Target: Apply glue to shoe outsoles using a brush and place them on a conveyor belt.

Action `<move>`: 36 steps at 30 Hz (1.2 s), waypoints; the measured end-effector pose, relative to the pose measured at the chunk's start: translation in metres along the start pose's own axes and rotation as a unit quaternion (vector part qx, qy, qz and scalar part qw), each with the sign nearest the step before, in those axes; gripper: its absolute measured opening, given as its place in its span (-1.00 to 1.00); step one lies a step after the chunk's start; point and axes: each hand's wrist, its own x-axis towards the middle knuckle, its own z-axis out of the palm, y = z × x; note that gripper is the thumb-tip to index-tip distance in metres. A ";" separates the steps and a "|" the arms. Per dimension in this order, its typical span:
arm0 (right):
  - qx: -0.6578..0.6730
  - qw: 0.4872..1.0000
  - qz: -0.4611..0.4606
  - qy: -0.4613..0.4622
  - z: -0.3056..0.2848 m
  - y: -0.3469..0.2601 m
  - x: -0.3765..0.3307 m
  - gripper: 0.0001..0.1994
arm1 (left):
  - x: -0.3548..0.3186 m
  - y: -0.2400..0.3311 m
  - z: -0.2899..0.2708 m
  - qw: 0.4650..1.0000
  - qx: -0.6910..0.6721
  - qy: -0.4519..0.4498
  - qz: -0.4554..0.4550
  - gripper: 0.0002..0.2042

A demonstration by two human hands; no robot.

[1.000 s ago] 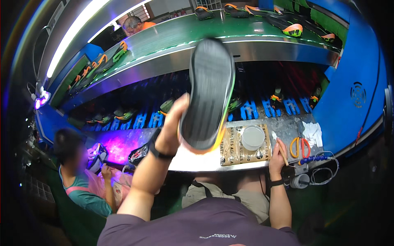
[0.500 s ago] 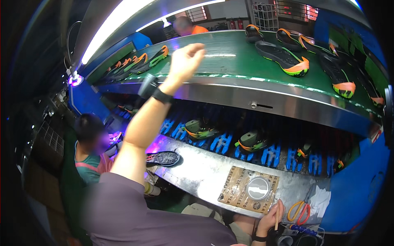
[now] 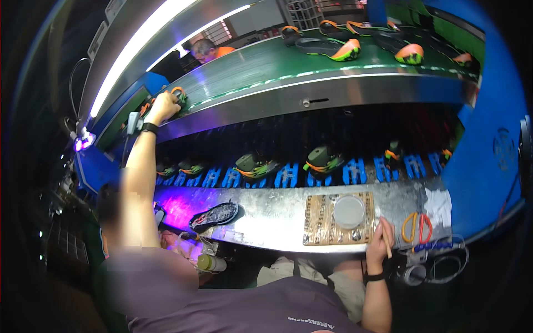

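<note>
My left hand (image 3: 162,109) is stretched far out to the left end of the green conveyor belt (image 3: 250,75). Its fingers curl over a black shoe sole (image 3: 181,99) with an orange and green rim, partly hidden by the hand. Low on the right, my right hand (image 3: 381,237) grips a thin wooden stick (image 3: 386,244), whose tip I cannot make out. Beside it a round tub (image 3: 349,212) of pale grey stuff sits on a tape-covered brown cardboard sheet (image 3: 319,222). A black shoe sole (image 3: 214,216) with a shiny, wet-looking surface rests on the metal bench.
More orange-and-green soles (image 3: 333,49) lie on the belt's right part. Under it, several shoe parts (image 3: 256,165) sit among blue holders (image 3: 286,175). Scissors (image 3: 416,226) and white cloth (image 3: 438,206) lie at the metal bench's (image 3: 266,216) right. A co-worker (image 3: 108,208) is at left, another (image 3: 206,51) beyond the belt.
My left hand has moved left and down from over the belt onto a sole at its left end. The view has shifted; my right hand still holds the stick beside the cardboard.
</note>
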 end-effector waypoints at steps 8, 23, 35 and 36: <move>-0.036 0.998 -0.037 0.036 0.003 0.009 -0.007 -0.78 | -0.026 0.005 0.021 0.951 -0.255 0.015 -0.177 -0.34; 0.045 0.997 0.026 -0.056 0.009 -0.054 0.031 -0.88 | -0.282 0.167 0.122 0.230 -0.920 -0.313 -0.062 -0.68; -0.058 0.981 0.041 -0.182 0.025 -0.105 0.044 -0.86 | -0.414 0.255 0.187 0.017 -0.923 -0.351 -0.159 -0.39; -0.054 0.984 0.023 -0.170 0.024 -0.100 0.045 -0.86 | -0.415 0.254 0.184 0.014 -0.924 -0.342 -0.170 -0.39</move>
